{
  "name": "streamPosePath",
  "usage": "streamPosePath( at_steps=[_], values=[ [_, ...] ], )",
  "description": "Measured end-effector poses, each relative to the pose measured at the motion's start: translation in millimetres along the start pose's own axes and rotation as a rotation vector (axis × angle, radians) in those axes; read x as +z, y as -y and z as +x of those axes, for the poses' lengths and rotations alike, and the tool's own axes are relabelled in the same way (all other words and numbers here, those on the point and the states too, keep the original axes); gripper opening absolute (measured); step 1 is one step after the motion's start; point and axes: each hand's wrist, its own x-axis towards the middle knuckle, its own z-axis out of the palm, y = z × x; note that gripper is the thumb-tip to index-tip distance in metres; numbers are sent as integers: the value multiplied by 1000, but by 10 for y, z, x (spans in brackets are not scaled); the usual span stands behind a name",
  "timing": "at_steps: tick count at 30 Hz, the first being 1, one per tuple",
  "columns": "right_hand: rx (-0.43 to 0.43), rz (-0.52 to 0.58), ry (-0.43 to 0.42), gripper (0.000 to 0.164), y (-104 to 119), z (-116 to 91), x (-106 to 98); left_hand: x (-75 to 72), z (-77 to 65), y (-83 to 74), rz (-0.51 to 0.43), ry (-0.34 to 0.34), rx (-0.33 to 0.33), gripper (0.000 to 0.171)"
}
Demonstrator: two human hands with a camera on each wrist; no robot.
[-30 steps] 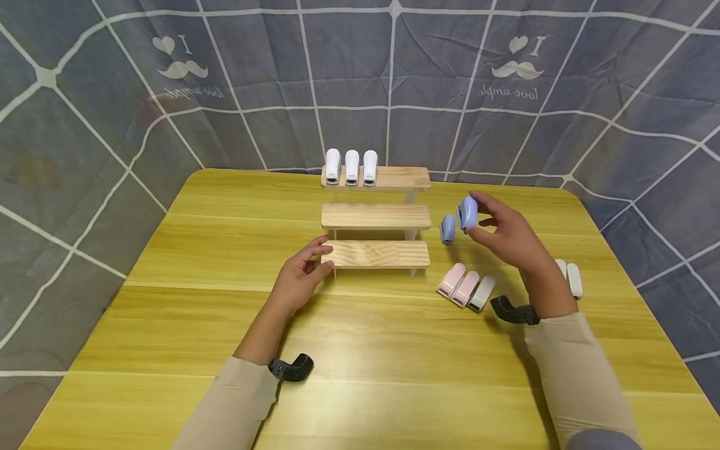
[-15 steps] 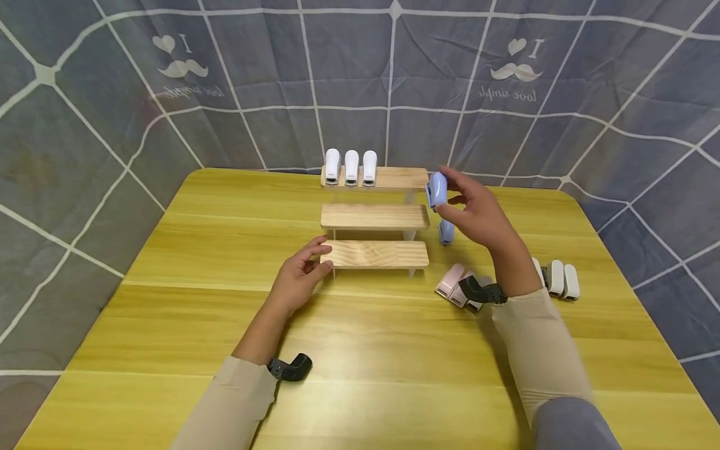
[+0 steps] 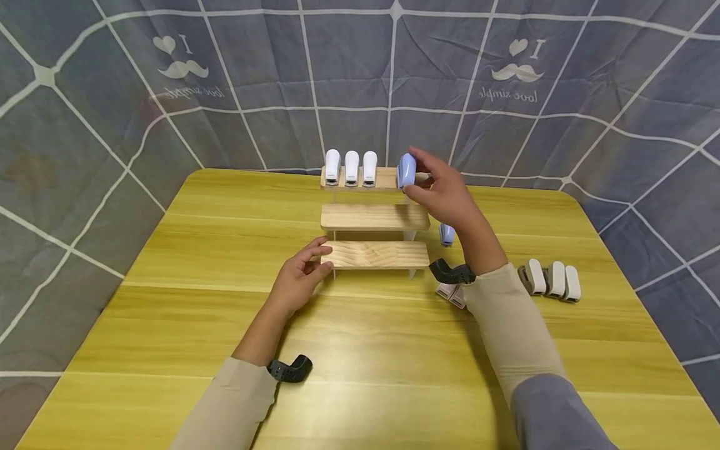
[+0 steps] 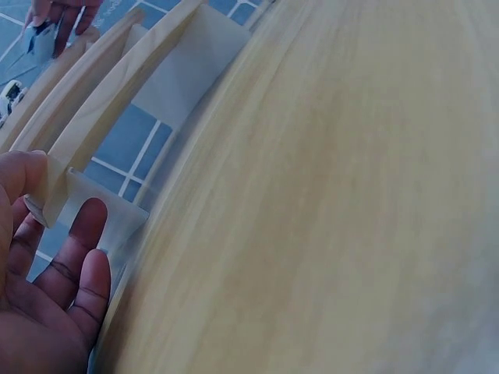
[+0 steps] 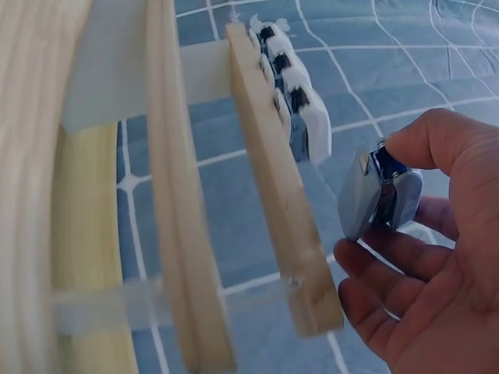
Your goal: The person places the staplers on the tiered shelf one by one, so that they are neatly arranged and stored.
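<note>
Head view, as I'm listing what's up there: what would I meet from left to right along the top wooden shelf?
First white stapler → second white stapler → third white stapler → blue stapler → right-hand grip holding it.

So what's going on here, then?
Someone's right hand holds a blue stapler at the right part of the top shelf of a wooden rack; whether it touches the shelf is hard to tell. Three white staplers sit further left on that shelf. The left hand grips the bottom shelf by its left end. Right of the rack, on the table, are another blue stapler, partly hidden pink staplers and three more white staplers.
</note>
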Motion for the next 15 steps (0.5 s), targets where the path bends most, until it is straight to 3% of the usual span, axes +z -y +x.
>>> streamPosePath(
  at_steps=[15],
  values=[
    [59, 90, 43, 69, -18, 268, 144, 4, -1, 7, 9, -5, 9, 32]
  ],
)
